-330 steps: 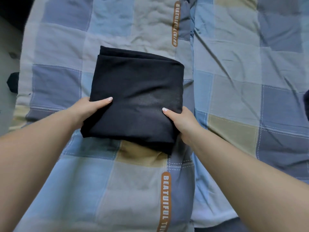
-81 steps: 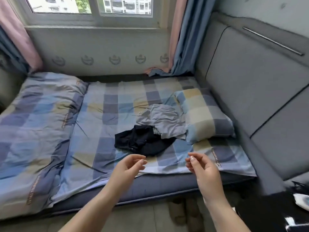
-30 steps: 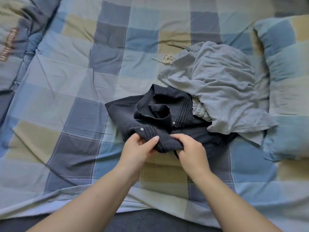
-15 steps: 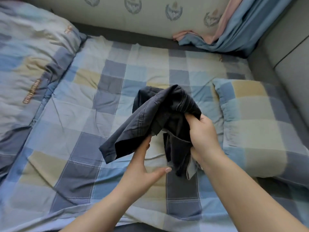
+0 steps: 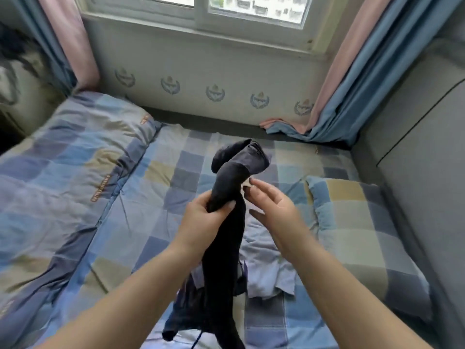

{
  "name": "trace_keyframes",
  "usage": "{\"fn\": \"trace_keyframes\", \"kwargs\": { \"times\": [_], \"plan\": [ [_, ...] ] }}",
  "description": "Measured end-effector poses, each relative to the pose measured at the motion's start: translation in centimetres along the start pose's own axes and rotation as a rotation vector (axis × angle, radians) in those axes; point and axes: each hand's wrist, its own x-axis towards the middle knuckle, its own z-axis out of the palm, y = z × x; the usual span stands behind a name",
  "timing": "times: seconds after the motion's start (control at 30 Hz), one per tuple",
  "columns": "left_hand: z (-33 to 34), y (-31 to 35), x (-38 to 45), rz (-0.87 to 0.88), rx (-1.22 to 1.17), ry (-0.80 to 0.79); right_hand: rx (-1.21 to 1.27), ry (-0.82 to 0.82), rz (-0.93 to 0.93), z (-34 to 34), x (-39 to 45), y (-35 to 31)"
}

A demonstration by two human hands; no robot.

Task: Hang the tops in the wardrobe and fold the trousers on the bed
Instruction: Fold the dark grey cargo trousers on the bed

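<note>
The left hand [image 5: 202, 217] grips the dark denim garment [image 5: 221, 238] in a curled fist, holding it above the bed [image 5: 161, 197] as a long bunched column (stitched seams visible at its top fold). The right hand [image 5: 271, 205] is spread, fingertips just beside the cloth; contact cannot be confirmed. Below lies a crumpled grey garment [image 5: 266, 263], beside a soft checked pillow [image 5: 359, 230].

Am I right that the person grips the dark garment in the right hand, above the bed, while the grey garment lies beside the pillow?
Not quite: the head view shows the left hand gripping the dark garment; the right hand is open beside it. The rest holds: grey garment, pillow.
</note>
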Motion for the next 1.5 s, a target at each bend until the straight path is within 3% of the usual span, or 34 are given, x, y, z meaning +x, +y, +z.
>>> {"fn": "trace_keyframes", "kwargs": {
  "times": [0.1,0.2,0.37,0.47,0.57,0.7,0.83,0.93,1.03,1.17,1.27,1.33,1.43,1.5],
  "plan": [
    [-0.7,3.8,-0.1,-0.024,-0.131,0.002,-0.312,-0.172,0.021,0.5,-3.2,0.8],
    [-1.6,7.3,0.0,-0.029,-0.191,-0.025,-0.277,-0.265,0.125,2.4,-5.5,0.4],
    [-3.9,11.2,-2.0,0.013,-0.217,-0.225,-0.102,0.035,-0.013,6.5,-5.2,-3.5],
    [-6.6,11.2,-5.2,0.17,0.022,-0.175,0.149,0.131,0.084,8.0,-3.9,-6.2],
    [-9.0,9.7,-8.9,0.263,0.183,-0.173,0.301,0.144,0.162,9.8,-3.4,-8.4],
    [-9.3,8.7,-11.7,0.227,0.173,-0.193,0.381,0.18,0.173,12.5,-3.7,-10.0],
    [-7.6,8.9,-11.7,0.302,0.387,-0.007,0.433,0.207,0.228,14.8,-4.4,-10.3],
    [-7.3,10.1,-10.8,0.308,0.335,0.055,0.469,0.14,0.219,15.1,-4.9,-10.7],
    [-8.5,11.6,-9.5,0.238,0.141,0.079,0.323,-0.049,0.149,14.0,-5.4,-11.2],
    [-9.2,14.4,-7.4,0.005,-0.169,0.064,-0.117,-0.335,-0.09,11.5,-6.4,-10.0],
    [-8.7,16.3,-6.3,-0.111,-0.347,0.114,-0.435,-0.298,-0.202,10.9,-7.4,-7.6],
    [-8.3,17.4,-5.7,-0.138,-0.478,0.143,-0.554,-0.207,-0.131,11.3,-8.2,-5.6],
    [-8.1,19.0,-4.9,-0.104,-0.612,0.158,-0.655,-0.11,-0.073,11.5,-8.6,-3.3],
    [-8.5,19.5,-4.6,-0.035,-0.575,0.158,-0.689,-0.065,-0.106,11.1,-8.6,-3.3]
  ]
}}
